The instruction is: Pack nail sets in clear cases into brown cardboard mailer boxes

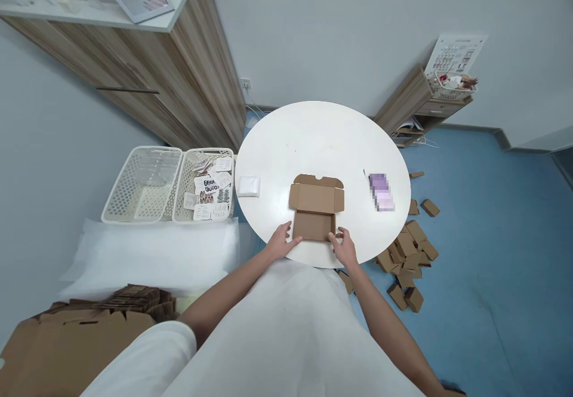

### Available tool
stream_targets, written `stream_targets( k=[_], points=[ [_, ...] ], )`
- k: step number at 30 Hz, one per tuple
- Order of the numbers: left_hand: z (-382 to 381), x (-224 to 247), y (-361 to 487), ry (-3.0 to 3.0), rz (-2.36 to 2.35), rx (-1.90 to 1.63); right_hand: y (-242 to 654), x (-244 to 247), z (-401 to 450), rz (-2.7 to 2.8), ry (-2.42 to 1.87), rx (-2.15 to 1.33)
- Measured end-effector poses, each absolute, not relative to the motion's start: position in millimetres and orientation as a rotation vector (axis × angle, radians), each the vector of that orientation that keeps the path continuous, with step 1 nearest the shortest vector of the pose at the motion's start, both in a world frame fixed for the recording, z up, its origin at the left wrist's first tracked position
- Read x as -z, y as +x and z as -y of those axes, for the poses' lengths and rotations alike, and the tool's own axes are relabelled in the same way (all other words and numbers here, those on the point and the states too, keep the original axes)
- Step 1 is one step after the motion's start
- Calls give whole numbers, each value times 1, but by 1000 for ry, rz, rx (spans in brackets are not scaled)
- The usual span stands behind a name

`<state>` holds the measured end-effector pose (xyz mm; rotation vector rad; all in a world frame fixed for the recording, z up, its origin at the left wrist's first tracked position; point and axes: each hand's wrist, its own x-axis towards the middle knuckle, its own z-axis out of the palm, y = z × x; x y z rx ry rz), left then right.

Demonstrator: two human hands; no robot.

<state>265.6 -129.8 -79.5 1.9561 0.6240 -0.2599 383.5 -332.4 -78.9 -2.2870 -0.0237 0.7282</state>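
Note:
An unlidded brown cardboard mailer box [314, 225] stands on the round white table [322, 140] in front of me, its lid and side flaps folded back away from me. My left hand [282, 240] is at the box's near left corner, fingers spread and thumb by the front edge. At the near right corner is my right hand [344, 246], thumb against the rim and fingers along the outer side, loosely apart. The inside of the box shows bare cardboard. Whether either hand grips the walls firmly is hard to see.
A white packet [249, 186] lies at the table's left, a blurred purple item [381, 192] at its right. Two white baskets stand left, one holding nail cards [210, 191]. White sheets [156, 254] and flat cardboard [80, 349] lie nearer. Small boxes [405, 254] litter the floor right.

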Motion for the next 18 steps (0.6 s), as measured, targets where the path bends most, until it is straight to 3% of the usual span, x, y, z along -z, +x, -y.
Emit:
stream_targets(
  k=[5,18],
  points=[
    [134,78,269,1797,-532,236,372,87,333,-55,-1911,-722],
    [134,74,319,1731,-464,263,405,83,318,-88,-1709,-600]
  ],
)
